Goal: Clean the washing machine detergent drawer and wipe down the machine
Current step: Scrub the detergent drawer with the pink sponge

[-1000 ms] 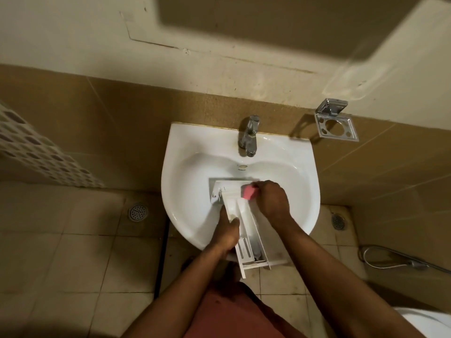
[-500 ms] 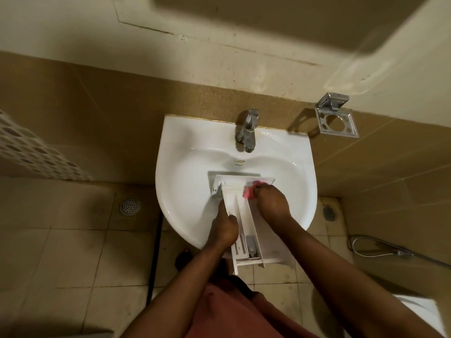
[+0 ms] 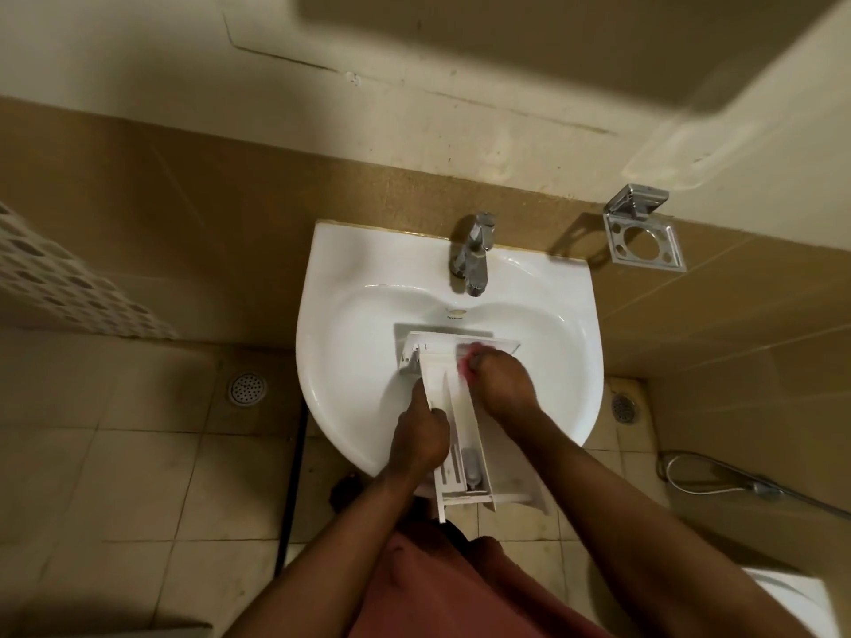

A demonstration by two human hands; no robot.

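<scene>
The white detergent drawer [image 3: 453, 398] lies lengthwise in the white sink [image 3: 350, 324], its front panel toward the tap and its near end sticking out past the sink's front rim. My left hand [image 3: 419, 437] grips the drawer's left wall and holds it steady. My right hand [image 3: 502, 384] holds a pink sponge [image 3: 467, 356] and presses it into the drawer's far right compartment. Most of the sponge is hidden under my fingers.
A chrome tap [image 3: 474, 253] stands at the sink's back. A chrome holder [image 3: 642, 230] is fixed to the wall at right. Floor drains [image 3: 247, 389] sit in the tiled floor on both sides. A hose [image 3: 718, 476] lies at right, and a dark pipe [image 3: 292, 481] runs down beside the sink.
My right hand with the sponge has shifted slightly toward the drawer's front panel. The drawer has turned a little straighter in the sink. My view has tilted down a bit.
</scene>
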